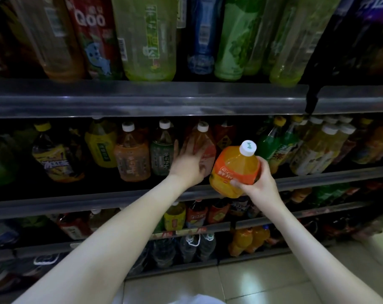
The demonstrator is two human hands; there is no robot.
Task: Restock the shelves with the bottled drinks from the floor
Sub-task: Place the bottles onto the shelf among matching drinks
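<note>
My right hand [259,182] grips a big orange juice bottle [234,170] with a white cap and an orange label, tilted, in front of the middle shelf's rail [317,178]. My left hand [189,164] lies flat with straight fingers against a reddish tea bottle [205,141] with a white cap that stands on that shelf, just left of the orange bottle. Left of it stand a green-labelled tea bottle [163,148] and an amber tea bottle [132,154].
The top shelf [142,99] carries large green, red and blue bottles. Green soda and yellow juice bottles [313,148] fill the middle shelf's right side. Lower shelves hold more drinks, with orange bottles [248,240] and water bottles [186,246] at the bottom. Pale floor tiles [262,279] lie below.
</note>
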